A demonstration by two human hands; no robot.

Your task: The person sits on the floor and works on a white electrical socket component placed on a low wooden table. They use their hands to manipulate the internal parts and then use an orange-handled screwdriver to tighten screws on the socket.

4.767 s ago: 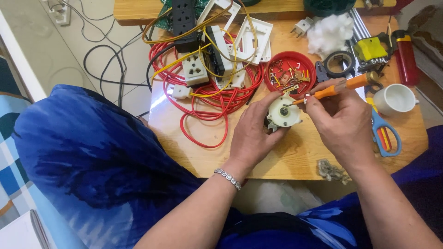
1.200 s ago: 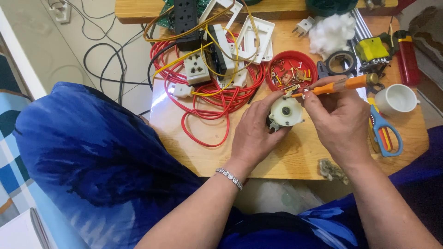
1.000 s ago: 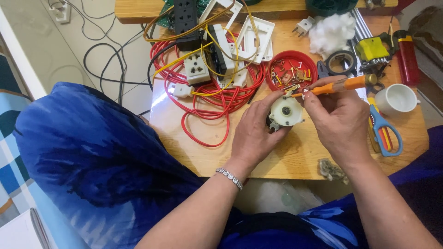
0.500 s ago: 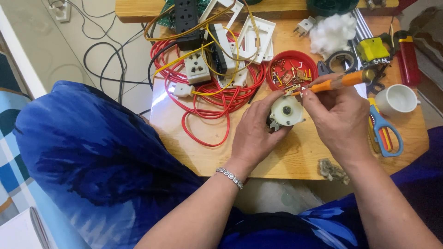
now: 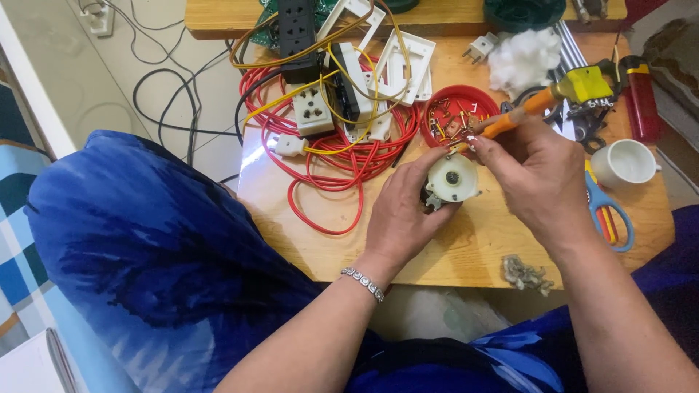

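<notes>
- A red cylinder (image 5: 641,98) with a yellow cap is seen at the far right of the wooden surface (image 5: 480,247); its label is too small to make out.
- A round white plastic part (image 5: 451,180) is clamped in the left hand (image 5: 404,211), fingers wrapped round its left and near side, mid-surface.
- An orange-handled screwdriver (image 5: 520,114) is pinched in the right hand (image 5: 539,175), just right of the part; the tip is angled down to the part's far edge.
- Both wrists are bent inward, hands nearly touching.
- A red dish (image 5: 455,113) of small pieces lies just beyond; a white cup (image 5: 622,164) and blue scissors (image 5: 608,215) are at the right.
</notes>
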